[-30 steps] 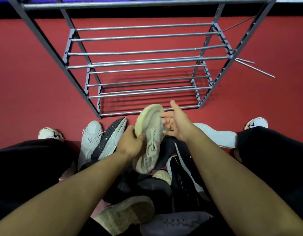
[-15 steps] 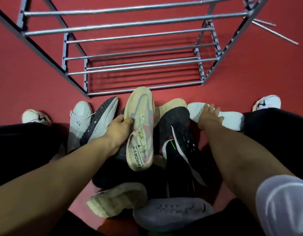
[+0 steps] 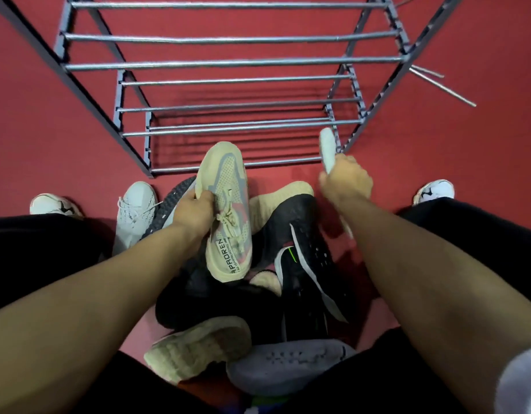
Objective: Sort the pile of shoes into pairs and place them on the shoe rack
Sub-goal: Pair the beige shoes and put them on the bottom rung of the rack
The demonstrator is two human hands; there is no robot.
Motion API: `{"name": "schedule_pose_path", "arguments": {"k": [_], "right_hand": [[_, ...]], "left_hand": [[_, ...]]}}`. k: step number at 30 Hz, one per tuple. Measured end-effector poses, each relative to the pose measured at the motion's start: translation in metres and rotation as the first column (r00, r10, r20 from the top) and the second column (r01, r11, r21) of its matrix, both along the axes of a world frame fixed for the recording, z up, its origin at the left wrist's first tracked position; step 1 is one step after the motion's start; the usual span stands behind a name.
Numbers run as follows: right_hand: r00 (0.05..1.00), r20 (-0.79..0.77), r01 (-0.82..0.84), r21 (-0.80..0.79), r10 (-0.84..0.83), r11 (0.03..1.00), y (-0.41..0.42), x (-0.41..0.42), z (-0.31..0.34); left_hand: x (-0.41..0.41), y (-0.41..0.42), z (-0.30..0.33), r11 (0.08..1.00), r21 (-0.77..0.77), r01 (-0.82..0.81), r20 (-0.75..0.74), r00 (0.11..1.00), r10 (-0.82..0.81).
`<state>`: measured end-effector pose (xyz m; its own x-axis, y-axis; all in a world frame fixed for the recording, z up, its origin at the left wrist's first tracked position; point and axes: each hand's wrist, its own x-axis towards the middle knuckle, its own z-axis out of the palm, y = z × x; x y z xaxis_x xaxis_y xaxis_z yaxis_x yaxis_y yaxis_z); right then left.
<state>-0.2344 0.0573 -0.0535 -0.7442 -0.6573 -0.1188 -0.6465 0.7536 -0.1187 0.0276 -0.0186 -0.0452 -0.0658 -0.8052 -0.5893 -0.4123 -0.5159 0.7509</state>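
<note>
On the red floor (image 3: 34,130) before the empty shoe rack (image 3: 228,62), our left hand (image 3: 195,209) gripped a beige sneaker (image 3: 228,210); our right hand (image 3: 346,182) clutched a white shoe (image 3: 328,144) lifted beyond the pile (image 3: 303,249). We judged pairing underway; matching mates came next.

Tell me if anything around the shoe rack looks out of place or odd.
Yes: two loose metal rods lie on the red floor right of the shoe rack, detached from it, like leftover rails. The rack holds no shoes so far.
</note>
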Motion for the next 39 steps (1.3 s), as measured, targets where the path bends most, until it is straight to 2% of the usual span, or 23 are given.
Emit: {"name": "schedule_pose_path", "arguments": {"k": [3,7,9,11,14,15,16,17,19,20,21,22,24,27,32,34,39], "right_hand": [[0.99,0.143,-0.019,0.101,0.004,0.995,-0.007,0.075,0.016],[0.912,0.408,-0.05,0.201,-0.037,0.978,0.001,0.156,0.015],[0.789,0.61,-0.047,0.178,-0.073,0.983,0.004,0.177,0.005],[0.594,0.799,-0.038,0.14,-0.09,0.989,0.003,0.188,-0.005],[0.322,0.934,0.102,0.128,-0.155,0.987,-0.008,0.18,-0.01],[0.281,0.95,0.107,0.11,-0.136,0.988,-0.013,0.171,-0.013],[0.294,0.95,0.079,0.083,-0.102,0.993,-0.019,0.163,-0.017],[0.367,0.928,0.034,0.047,-0.057,0.998,-0.025,0.152,-0.023],[0.655,0.752,-0.129,0.013,0.076,0.992,-0.037,0.125,-0.044],[0.778,0.608,-0.234,0.048,0.157,0.971,-0.042,0.112,-0.054],[0.844,0.484,-0.329,0.13,0.23,0.935,-0.046,0.099,-0.066],[0.869,0.385,-0.414,0.218,0.312,0.884,-0.049,0.087,-0.077],[0.865,0.299,-0.488,0.313,0.403,0.815,-0.054,0.068,-0.094],[0.848,0.279,-0.524,0.318,0.45,0.79,-0.065,0.053,-0.116],[0.783,0.361,-0.622,0.458,0.506,0.636,-0.084,0.048,-0.132],[0.77,0.335,-0.634,0.5,0.543,0.59,-0.089,0.049,-0.127],[0.753,0.252,-0.639,0.5,0.607,0.585,-0.082,0.051,-0.087]], "left_hand": [[0.013,-0.004,0.03,0.994,-0.109,-0.023,0.03,0.999,0.027],[0.043,-0.011,0.075,0.968,-0.238,0.075,0.068,0.996,-0.06],[0.057,-0.012,0.087,0.967,-0.233,0.1,0.063,0.994,-0.087],[0.065,-0.013,0.088,0.978,-0.19,0.086,0.034,0.996,-0.081],[0.067,-0.009,0.08,0.991,-0.13,-0.02,0.002,1.0,0.021],[0.066,-0.009,0.073,0.991,-0.126,-0.045,-0.005,0.999,0.045],[0.065,-0.007,0.07,0.99,-0.129,-0.049,0.002,0.999,0.05],[0.065,-0.006,0.063,0.99,-0.132,-0.045,0.008,0.999,0.046],[0.067,-0.004,0.05,0.993,-0.111,-0.037,0.001,0.999,0.037],[0.069,-0.004,0.044,0.995,-0.088,-0.036,0.001,0.999,0.036],[0.07,-0.004,0.038,0.997,-0.071,-0.037,0.004,0.999,0.037],[0.07,-0.006,0.032,0.997,-0.063,-0.037,0.012,0.999,0.038],[0.065,-0.011,0.021,0.998,-0.054,-0.038,-0.001,0.999,0.038],[0.057,-0.016,0.006,0.998,-0.057,-0.021,-0.038,0.999,0.019],[0.057,-0.023,-0.008,1.0,-0.02,-0.011,-0.033,0.999,0.011],[0.057,-0.024,-0.008,1.0,-0.027,-0.012,-0.03,0.999,0.011],[0.057,-0.027,0.0,0.999,-0.011,-0.039,-0.095,0.995,0.037]]}}
